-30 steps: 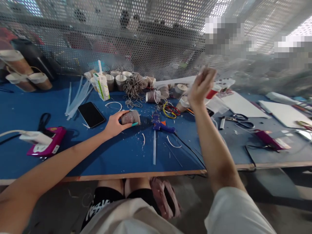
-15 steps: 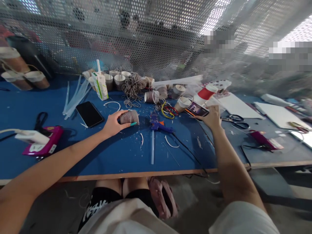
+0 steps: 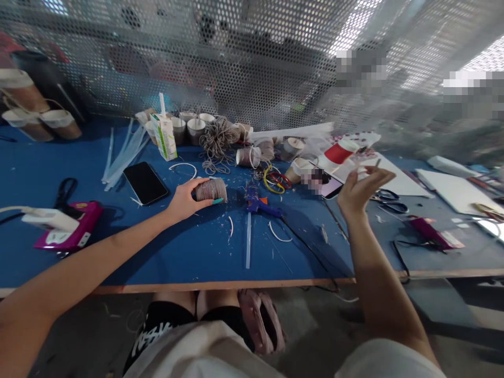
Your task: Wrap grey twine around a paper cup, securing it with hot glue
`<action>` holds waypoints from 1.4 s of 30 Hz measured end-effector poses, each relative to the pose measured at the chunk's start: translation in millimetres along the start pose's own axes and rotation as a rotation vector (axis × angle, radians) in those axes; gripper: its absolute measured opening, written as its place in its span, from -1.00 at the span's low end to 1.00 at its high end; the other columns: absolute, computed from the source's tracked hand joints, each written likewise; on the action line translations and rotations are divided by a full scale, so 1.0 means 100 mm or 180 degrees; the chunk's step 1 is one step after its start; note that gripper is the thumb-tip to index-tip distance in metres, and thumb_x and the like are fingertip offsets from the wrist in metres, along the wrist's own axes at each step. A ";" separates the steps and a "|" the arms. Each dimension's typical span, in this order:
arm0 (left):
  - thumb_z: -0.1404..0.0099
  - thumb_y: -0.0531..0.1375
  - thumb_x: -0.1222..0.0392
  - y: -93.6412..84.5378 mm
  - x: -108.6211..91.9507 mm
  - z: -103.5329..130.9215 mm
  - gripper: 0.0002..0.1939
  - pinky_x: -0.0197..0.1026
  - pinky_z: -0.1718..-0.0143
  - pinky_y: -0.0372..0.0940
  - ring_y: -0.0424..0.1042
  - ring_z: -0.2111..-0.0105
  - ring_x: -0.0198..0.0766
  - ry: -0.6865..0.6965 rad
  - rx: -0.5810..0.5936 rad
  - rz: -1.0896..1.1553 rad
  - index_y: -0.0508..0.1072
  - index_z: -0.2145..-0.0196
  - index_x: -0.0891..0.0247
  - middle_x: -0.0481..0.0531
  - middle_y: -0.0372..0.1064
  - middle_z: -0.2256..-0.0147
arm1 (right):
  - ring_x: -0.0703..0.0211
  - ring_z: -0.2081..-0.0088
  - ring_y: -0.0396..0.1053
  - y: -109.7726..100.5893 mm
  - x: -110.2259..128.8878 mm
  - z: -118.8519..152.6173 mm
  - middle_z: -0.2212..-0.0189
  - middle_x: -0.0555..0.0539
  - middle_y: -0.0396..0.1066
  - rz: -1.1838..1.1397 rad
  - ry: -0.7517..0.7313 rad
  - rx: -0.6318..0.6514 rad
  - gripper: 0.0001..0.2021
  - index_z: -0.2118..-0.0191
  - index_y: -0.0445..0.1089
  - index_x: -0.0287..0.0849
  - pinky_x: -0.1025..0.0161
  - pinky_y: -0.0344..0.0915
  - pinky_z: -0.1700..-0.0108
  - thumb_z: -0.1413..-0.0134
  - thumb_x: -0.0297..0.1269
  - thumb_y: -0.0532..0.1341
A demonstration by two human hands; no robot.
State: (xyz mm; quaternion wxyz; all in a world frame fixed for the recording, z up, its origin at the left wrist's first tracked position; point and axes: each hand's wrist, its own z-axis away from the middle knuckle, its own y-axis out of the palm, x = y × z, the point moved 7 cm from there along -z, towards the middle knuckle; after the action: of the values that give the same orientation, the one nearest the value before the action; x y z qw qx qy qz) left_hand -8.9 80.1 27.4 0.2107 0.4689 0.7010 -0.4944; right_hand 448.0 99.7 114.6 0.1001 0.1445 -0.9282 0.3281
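Note:
My left hand grips a small cup wrapped in brown twine that lies on its side on the blue table. My right hand is lifted a little above the table, fingers spread and curled, holding nothing I can see. It hovers just right of a phone with a lit screen. A blue glue gun lies between my hands, a clear glue stick beside it.
A dark phone, a juice carton, a twine bundle, several wrapped cups and coloured rings lie about. Scissors are at right, a pink device at left. Perforated metal screen behind.
My right hand came down from head height to the lit phone, then lifted slightly off it with fingers spread. My left hand stayed on the twine cup.

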 end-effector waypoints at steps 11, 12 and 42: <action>-0.02 0.42 -0.10 0.03 0.01 -0.02 -0.33 0.03 0.01 0.46 0.55 0.04 0.03 -0.0166 0.0211 0.0159 0.49 -0.05 0.27 0.20 0.53 -0.03 | 0.08 0.28 0.54 0.32 1.95 0.52 0.38 -0.10 0.55 -0.0551 -0.1576 0.1849 -0.65 0.02 0.45 -0.11 0.24 0.35 0.28 -0.35 -0.30 -0.06; -0.02 0.42 -0.09 0.03 0.02 -0.02 -0.32 0.03 0.01 0.47 0.56 0.05 0.03 -0.0195 0.0226 0.0194 0.49 -0.05 0.29 0.22 0.54 -0.02 | 0.09 0.30 0.54 0.39 2.09 0.57 0.35 -0.12 0.57 -0.0547 -0.1759 0.1992 -0.68 0.09 0.46 -0.15 0.26 0.33 0.30 -0.34 -0.32 -0.04; -0.06 0.42 -0.11 0.04 -0.11 0.04 -0.35 0.03 -0.12 0.40 0.52 -0.06 0.03 0.0157 0.0315 -0.0130 0.48 -0.05 0.25 0.17 0.53 -0.06 | 0.18 0.52 0.36 0.95 2.49 0.92 0.59 -0.08 0.42 0.0107 -0.2328 0.2112 -0.58 0.41 0.44 -0.17 0.26 0.02 0.48 -0.40 -0.24 -0.05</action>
State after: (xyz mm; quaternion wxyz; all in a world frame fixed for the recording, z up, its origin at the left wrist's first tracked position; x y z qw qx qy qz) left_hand -0.8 72.1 32.5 0.1598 0.4764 0.6900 -0.5209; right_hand 174.0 60.5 59.1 -0.2889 0.2593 -0.7502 0.5353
